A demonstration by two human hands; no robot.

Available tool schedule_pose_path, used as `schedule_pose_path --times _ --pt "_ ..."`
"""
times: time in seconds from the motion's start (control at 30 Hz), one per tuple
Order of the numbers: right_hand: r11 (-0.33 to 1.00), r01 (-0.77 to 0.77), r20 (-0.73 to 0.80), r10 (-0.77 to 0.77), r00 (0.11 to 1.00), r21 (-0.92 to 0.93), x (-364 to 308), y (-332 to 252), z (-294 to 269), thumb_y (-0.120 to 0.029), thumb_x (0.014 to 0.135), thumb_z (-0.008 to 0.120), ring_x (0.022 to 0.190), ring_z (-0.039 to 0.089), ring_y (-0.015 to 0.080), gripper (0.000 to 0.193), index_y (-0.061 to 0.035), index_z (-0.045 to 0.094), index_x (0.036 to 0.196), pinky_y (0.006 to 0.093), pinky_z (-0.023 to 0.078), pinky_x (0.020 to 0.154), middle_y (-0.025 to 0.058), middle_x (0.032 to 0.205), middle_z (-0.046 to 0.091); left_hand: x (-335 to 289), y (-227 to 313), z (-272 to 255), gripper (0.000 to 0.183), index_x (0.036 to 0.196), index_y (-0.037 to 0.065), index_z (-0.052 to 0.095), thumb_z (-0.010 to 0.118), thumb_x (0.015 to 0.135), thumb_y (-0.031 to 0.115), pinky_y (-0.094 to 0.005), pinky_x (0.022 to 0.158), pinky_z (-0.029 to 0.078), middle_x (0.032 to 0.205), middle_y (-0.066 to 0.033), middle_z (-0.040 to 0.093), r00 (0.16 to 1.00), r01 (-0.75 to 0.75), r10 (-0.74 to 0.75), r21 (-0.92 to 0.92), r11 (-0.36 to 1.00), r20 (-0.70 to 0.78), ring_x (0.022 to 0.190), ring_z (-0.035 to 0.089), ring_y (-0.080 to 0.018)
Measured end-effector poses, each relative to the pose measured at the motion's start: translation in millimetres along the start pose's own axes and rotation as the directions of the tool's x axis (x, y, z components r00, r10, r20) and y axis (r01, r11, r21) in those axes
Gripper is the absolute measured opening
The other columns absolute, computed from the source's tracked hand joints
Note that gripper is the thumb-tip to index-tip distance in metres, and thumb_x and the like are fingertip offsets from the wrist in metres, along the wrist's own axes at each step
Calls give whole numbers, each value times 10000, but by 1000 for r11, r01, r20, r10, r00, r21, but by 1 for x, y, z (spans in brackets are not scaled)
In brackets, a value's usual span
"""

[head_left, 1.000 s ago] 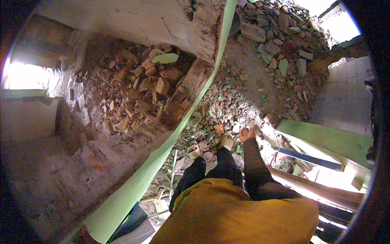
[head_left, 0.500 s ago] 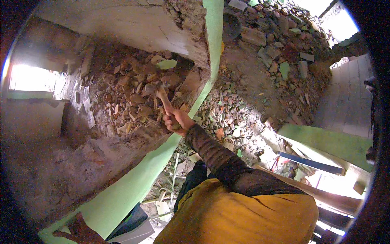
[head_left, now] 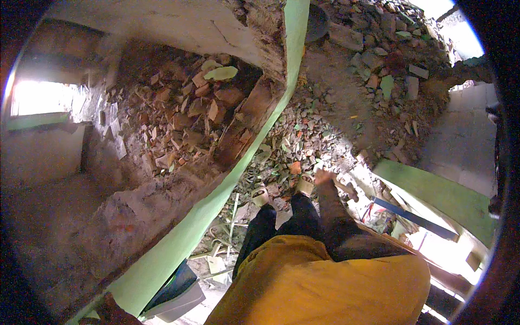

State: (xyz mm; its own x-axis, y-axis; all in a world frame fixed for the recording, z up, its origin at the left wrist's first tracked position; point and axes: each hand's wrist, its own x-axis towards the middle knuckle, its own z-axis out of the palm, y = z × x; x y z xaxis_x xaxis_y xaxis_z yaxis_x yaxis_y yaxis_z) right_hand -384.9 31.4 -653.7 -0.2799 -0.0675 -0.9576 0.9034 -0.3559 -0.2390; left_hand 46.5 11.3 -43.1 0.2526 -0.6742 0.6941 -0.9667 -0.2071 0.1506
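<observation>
My right hand (head_left: 324, 176) hangs low beside my right leg, blurred by motion, closed on the wooden handle of a hammer (head_left: 346, 189) that points down and to the right. My left hand (head_left: 110, 310) shows only partly at the lower edge, resting on the green-painted face of a broken brick wall (head_left: 216, 195); its fingers are too dark to read. My feet in sandals (head_left: 304, 186) stand on brick rubble (head_left: 303, 146) next to the wall. Behind the wall lies a pit full of broken bricks (head_left: 184, 119).
A dark round pan (head_left: 317, 23) sits on the rubble at the top. Another green wall (head_left: 439, 195) and a blue bar (head_left: 414, 218) lie to the right. A blue and white flat object (head_left: 176, 292) leans at the wall's foot. A bright opening (head_left: 40, 97) is at left.
My right hand, raised with the hammer at the wall's broken edge half a second ago, has swung down beside my leg. My left hand has shifted right along the wall.
</observation>
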Motion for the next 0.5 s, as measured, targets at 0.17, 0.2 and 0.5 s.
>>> schedule_pose_path --times 0.17,0.2,0.5 --pt "841 -413 357 527 771 -350 -100 156 113 -265 903 552 583 463 167 216 -131 489 745 318 432 566 20 651 487 -6 5 -11 1266 1480 62 -129 844 697 273 -313 550 472 566 19 441 1000 -28 28 -5 1000 2 527 444 -121" --pt "805 -428 391 579 715 -409 -116 168 124 -253 895 564 566 449 165 214 -140 486 732 320 411 549 19 633 478 -7 6 -12 1265 1481 63 -128 843 698 274 -314 550 473 566 19 441 999 -35 35 -6 999 2 527 443 -121" --pt "767 -505 428 641 637 -396 -44 -27 14 -244 917 520 495 410 129 283 -137 412 677 306 379 471 -10 593 385 -8 11 -14 1194 1492 129 -125 802 749 253 -325 584 489 575 13 445 998 -51 51 26 998 21 528 445 -135"
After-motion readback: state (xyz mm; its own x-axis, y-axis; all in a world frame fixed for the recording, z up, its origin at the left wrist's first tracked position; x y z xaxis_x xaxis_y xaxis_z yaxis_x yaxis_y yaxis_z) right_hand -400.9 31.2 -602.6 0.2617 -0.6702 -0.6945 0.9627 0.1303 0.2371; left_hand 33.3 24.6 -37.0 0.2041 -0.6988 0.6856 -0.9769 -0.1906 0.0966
